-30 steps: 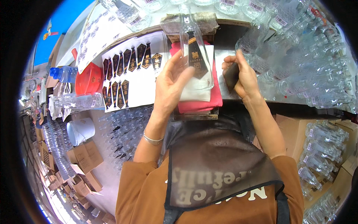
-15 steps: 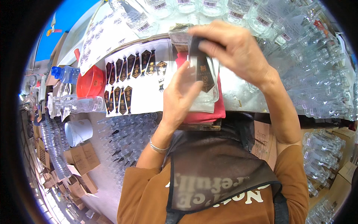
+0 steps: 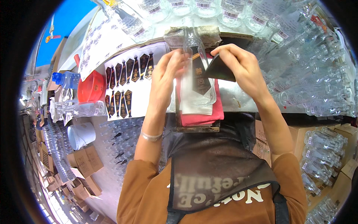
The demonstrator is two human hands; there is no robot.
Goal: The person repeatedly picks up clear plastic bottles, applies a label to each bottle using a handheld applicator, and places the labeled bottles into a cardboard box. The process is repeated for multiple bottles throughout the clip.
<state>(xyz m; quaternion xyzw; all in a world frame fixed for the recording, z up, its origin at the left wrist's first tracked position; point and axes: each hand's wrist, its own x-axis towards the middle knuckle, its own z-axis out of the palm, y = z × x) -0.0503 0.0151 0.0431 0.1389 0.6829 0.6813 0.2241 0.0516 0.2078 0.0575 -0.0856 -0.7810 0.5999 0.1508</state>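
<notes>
A clear glass bottle [image 3: 186,98] lies on its back, its base toward me and its neck on a grey cloth pad. A black tie-shaped label [image 3: 200,76] with gold characters lies along its upper face. My left hand [image 3: 166,70] is at the bottle's left shoulder, fingers curled together and slightly blurred; what they hold, if anything, is hidden. Just right of the bottle, my right hand [image 3: 240,67] grips a dark flat scraper [image 3: 220,70] between thumb and fingers. White cloth and a pink cloth [image 3: 219,108] are layered under the bottle.
Left of the bottle lies a sheet of tie-shaped labels [image 3: 140,95]. Beyond it are a red basin [image 3: 90,87], a blue-capped bottle [image 3: 67,79] and a lying glass bottle [image 3: 80,109]. Many glass bottles [image 3: 309,74] crowd the right side; labelled ones [image 3: 205,9] line the back.
My right hand has moved right and down, taking the scraper off the bottle. My left hand has shifted left and up, its fingers now curled. One label at the sheet's right end is gone.
</notes>
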